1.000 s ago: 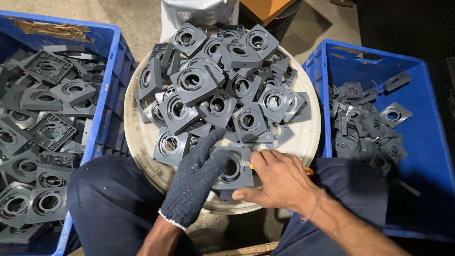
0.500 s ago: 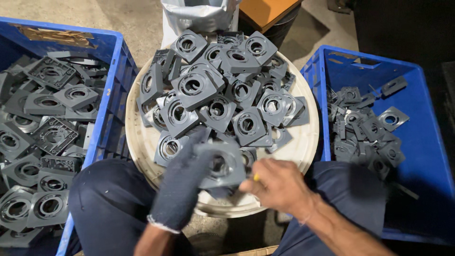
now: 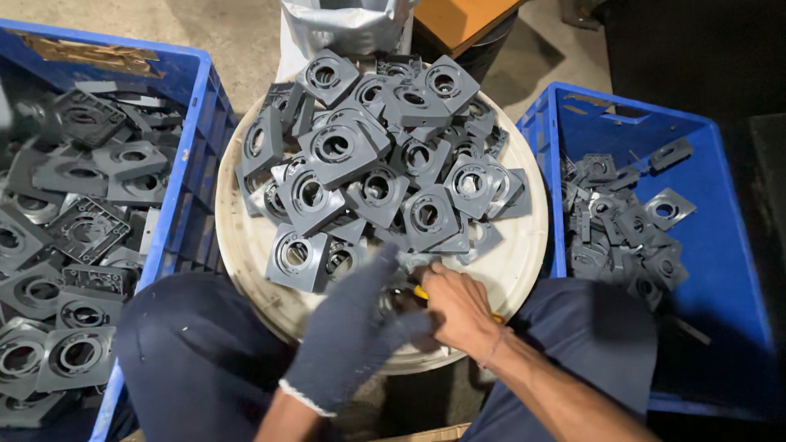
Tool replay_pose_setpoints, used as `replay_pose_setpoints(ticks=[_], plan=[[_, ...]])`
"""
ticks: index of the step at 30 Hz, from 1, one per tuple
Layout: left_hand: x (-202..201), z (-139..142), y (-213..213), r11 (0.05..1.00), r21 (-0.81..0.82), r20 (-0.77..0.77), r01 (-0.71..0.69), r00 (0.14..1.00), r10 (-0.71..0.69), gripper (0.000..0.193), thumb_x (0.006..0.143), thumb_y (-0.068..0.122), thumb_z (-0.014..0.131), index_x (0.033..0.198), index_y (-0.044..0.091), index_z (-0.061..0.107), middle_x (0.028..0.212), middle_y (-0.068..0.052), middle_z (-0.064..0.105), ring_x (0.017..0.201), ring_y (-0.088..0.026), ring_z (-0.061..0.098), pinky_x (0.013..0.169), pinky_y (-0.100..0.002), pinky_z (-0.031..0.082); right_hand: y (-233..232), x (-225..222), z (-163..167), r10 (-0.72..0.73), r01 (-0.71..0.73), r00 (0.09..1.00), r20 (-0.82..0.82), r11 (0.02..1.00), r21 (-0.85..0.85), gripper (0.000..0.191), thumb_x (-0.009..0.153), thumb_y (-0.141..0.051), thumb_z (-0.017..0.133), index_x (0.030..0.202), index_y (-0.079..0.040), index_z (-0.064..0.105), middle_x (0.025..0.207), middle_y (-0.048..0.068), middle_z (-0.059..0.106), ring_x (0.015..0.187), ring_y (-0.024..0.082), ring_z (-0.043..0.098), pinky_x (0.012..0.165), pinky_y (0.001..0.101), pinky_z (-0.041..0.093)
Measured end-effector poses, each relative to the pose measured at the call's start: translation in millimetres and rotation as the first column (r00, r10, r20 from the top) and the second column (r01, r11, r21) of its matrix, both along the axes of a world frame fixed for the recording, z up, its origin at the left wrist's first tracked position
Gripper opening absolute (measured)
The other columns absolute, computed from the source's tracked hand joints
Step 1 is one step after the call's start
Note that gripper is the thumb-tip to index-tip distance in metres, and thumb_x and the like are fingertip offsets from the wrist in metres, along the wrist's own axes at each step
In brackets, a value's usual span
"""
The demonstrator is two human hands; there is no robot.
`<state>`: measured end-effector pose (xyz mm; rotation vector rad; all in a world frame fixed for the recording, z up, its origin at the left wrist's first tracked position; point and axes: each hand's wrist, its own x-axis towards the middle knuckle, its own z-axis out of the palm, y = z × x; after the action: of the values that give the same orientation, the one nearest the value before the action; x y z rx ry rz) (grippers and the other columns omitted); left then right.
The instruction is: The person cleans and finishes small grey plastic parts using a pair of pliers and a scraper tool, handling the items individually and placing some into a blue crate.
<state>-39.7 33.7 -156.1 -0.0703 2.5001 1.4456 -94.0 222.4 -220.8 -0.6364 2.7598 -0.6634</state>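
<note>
**2 hands meet at the near edge of the round tray**

The left hand (image 3: 352,331) wears a dark knit glove. It is blurry, and its fingers curl over a grey plastic part (image 3: 399,304) at the near edge of the white round tray (image 3: 246,245). I cannot tell if it grips the part tight.

The right hand (image 3: 458,307) is bare. It touches the same part, just beside the glove. Its fingers are bent around a small yellow tool (image 3: 420,292).

A big pile of grey square parts (image 3: 368,164) fills the middle and far side of the tray.

A blue crate (image 3: 184,180) on the left holds many parts. Another blue crate (image 3: 720,270) on the right holds fewer.
</note>
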Motion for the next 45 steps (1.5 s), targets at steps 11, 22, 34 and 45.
replay_pose_setpoints(ticks=[11, 22, 34, 45], plan=[[4, -16, 23, 0.992, -0.090, -0.238, 0.091, 0.965, -0.110, 0.116, 0.060, 0.030, 0.093, 0.151, -0.003, 0.029, 0.132, -0.021, 0.058, 0.123, -0.037, 0.058, 0.103, -0.044, 0.047, 34, 10, 26, 0.130, 0.487, 0.645, 0.753, 0.689, -0.536, 0.041, 0.088, -0.030, 0.073, 0.112, 0.003, 0.071, 0.072, -0.003, 0.056, 0.058, 0.009, 0.042, 0.050, 0.0290, 0.032], [-14, -23, 32, 0.963, 0.269, -0.306, 0.013, 0.949, 0.072, 0.111, 0.068, 0.023, 0.095, 0.156, -0.002, 0.031, 0.141, -0.021, 0.057, 0.127, -0.030, 0.061, 0.103, -0.039, 0.052, 57, 5, 63, 0.005, -0.006, 1.000, -0.011, 0.996, -0.084, 0.064, 0.090, -0.041, 0.064, 0.137, 0.001, 0.053, 0.112, 0.024, 0.068, 0.092, 0.045, 0.067, 0.076, 0.0500, 0.054], [-19, -24, 45, 0.891, 0.410, 0.043, -0.193, 0.980, 0.193, 0.102, 0.064, 0.021, 0.090, 0.150, 0.005, 0.039, 0.118, -0.013, 0.068, 0.097, -0.018, 0.069, 0.083, -0.031, 0.060, 109, -15, 32, 0.202, -0.206, 0.979, 0.040, 0.949, 0.239, 0.041, 0.076, -0.010, 0.063, 0.116, 0.000, 0.064, 0.105, 0.021, 0.069, 0.096, 0.041, 0.067, 0.086, 0.0487, 0.053], [-11, -23, 34, 0.972, 0.236, -0.275, -0.003, 0.959, 0.070, 0.099, 0.067, 0.024, 0.091, 0.147, -0.001, 0.038, 0.131, -0.019, 0.060, 0.117, -0.028, 0.065, 0.098, -0.038, 0.054, 69, -5, 60, 0.153, -0.125, 0.987, 0.054, 0.930, -0.346, 0.034, 0.105, -0.028, 0.053, 0.123, 0.001, 0.061, 0.108, 0.023, 0.069, 0.097, 0.043, 0.068, 0.082, 0.0454, 0.053]])
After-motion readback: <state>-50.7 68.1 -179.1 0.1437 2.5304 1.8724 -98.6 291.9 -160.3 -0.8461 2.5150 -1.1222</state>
